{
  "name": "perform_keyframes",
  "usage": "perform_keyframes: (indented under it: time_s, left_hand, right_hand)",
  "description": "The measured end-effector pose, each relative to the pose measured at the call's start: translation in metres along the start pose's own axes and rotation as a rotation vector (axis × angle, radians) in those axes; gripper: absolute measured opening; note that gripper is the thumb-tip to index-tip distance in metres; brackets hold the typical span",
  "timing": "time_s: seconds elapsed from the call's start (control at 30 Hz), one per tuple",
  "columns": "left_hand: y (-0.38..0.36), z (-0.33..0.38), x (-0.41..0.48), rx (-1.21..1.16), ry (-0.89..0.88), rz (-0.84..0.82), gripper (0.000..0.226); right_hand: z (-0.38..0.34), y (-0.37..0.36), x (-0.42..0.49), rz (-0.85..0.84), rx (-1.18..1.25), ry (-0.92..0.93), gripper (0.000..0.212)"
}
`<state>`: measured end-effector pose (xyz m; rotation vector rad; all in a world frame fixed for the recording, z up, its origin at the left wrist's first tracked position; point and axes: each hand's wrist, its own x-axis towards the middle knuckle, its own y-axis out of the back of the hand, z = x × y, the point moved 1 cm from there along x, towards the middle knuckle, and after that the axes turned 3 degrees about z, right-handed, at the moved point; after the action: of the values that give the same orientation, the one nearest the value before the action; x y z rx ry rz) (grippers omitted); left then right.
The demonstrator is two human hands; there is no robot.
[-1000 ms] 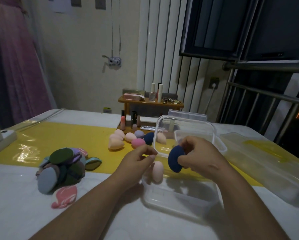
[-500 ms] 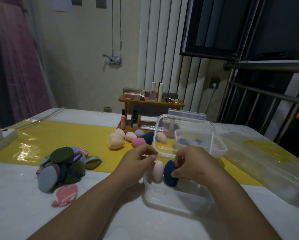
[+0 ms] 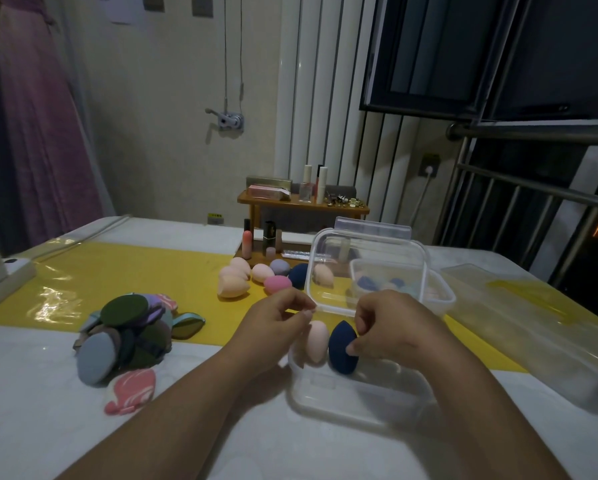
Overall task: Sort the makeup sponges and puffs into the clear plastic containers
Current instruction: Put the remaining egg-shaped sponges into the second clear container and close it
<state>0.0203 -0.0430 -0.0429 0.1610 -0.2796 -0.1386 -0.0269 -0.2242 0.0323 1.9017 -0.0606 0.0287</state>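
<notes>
A clear plastic container (image 3: pixel 353 400) stands in front of me with its lid (image 3: pixel 366 268) propped upright behind it. Inside it a pale pink sponge (image 3: pixel 317 341) stands on end. Right beside that, my right hand (image 3: pixel 394 323) holds a navy blue sponge (image 3: pixel 340 346) upright between thumb and fingers. My left hand (image 3: pixel 276 323) hovers at the container's left rim, fingertips pinched above the pink sponge; whether it touches is unclear. Several loose egg-shaped sponges (image 3: pixel 252 277) lie on the yellow mat. A heap of flat puffs (image 3: pixel 124 334) sits at the left.
A second clear container (image 3: pixel 443 299) with blue and pale sponges stands behind the lid. A long clear box (image 3: pixel 547 337) lies at the right. A small wooden shelf (image 3: pixel 301 206) with cosmetics is at the back. A pink patterned puff (image 3: pixel 131 389) lies apart from the heap.
My right hand has lowered the navy sponge from above the container down into it, next to the pink sponge. My left hand has stayed in place.
</notes>
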Motion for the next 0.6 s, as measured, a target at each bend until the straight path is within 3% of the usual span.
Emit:
perform_keyframes:
  time_s: [0.23, 0.37, 0.47, 0.6]
  left_hand:
    - [0.0, 0.002, 0.0, -0.012, 0.0, 0.002, 0.009]
    - [0.003, 0.003, 0.001, 0.072, -0.035, 0.038, 0.015]
    - [0.01, -0.001, 0.006, 0.074, -0.002, 0.173, 0.012]
    - [0.032, -0.011, 0.022, 0.704, 0.054, 0.407, 0.041]
  right_hand:
    - [0.001, -0.003, 0.004, 0.188, 0.186, 0.02, 0.008]
    - [-0.001, -0.013, 0.009, 0.216, 0.168, 0.035, 0.027]
    - [0.001, -0.016, 0.012, 0.192, 0.127, 0.028, 0.027]
    - [0.003, -0.019, 0.015, 0.194, 0.117, 0.029, 0.027]
